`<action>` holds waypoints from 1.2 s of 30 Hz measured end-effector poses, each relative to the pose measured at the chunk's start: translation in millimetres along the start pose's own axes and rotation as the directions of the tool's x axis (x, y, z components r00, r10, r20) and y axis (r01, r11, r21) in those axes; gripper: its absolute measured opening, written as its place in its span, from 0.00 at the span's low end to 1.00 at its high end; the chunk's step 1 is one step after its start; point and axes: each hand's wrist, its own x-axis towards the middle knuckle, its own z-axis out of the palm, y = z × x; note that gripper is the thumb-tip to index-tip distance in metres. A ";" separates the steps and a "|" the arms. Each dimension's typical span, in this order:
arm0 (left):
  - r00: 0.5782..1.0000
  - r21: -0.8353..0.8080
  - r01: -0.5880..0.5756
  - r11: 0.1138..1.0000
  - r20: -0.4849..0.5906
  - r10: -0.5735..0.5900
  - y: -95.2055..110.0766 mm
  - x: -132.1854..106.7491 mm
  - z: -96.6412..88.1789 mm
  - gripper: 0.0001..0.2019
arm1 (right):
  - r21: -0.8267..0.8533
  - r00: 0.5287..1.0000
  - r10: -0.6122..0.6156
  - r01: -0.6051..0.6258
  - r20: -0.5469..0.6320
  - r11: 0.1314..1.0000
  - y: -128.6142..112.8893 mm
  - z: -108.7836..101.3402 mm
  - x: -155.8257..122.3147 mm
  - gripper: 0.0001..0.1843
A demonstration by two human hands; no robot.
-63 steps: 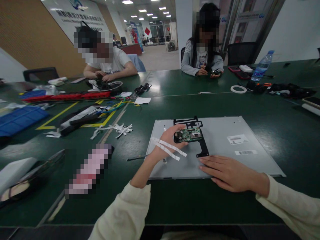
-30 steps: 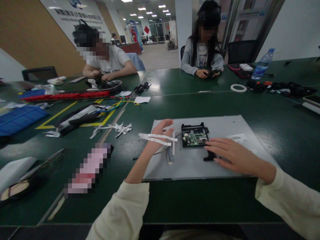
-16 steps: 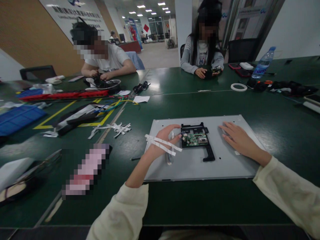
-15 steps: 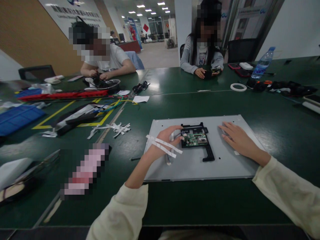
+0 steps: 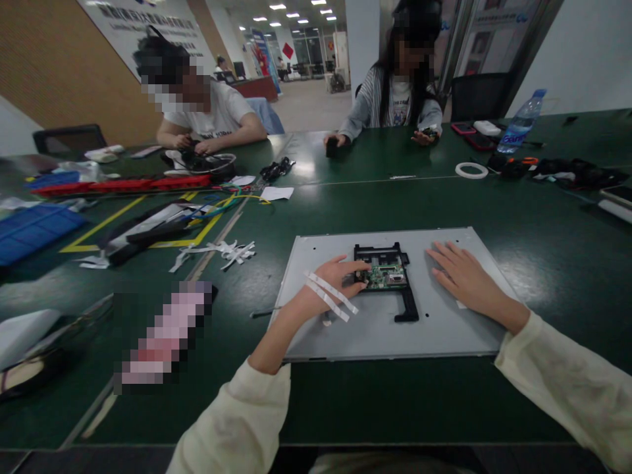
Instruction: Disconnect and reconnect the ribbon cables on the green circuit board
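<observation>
A grey metal panel (image 5: pixel 375 336) lies flat on the green table in front of me. On it sits a black plastic bracket (image 5: pixel 407 306) holding a small green circuit board (image 5: pixel 388 276). My left hand (image 5: pixel 330 283) has two white tape strips (image 5: pixel 330 296) stuck across its back, and its fingertips press on the left edge of the circuit board. My right hand (image 5: pixel 461 280) lies flat and open on the panel to the right of the bracket, fingers stretched out.
Loose white tape strips (image 5: pixel 222 251) lie left of the panel. Cables, a red strip (image 5: pixel 123 185) and blue trays (image 5: pixel 29 227) fill the far left. A tape roll (image 5: pixel 470 170) and water bottle (image 5: pixel 521 123) stand at the back right. Two people work across the table.
My left hand set the circuit board into the bracket on the panel and now presses on its left edge. My right hand moved from the near edge to the panel's right side.
</observation>
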 end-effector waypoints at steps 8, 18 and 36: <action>0.997 -0.063 -0.012 0.998 -0.083 0.007 -5.3 6.6 20.7 0.18 | 0.017 1.000 -0.009 0.009 -0.016 1.000 -0.8 -1.1 -0.6 0.29; 0.997 -0.058 0.035 0.998 -0.074 -0.039 7.9 7.9 16.0 0.18 | 0.032 1.000 0.001 0.000 -0.011 0.999 0.6 1.3 -1.0 0.30; 0.996 -0.095 -0.001 0.995 -0.087 -0.007 1.2 8.0 20.6 0.18 | 0.023 1.000 -0.009 0.009 -0.016 1.000 -2.3 1.5 -1.4 0.30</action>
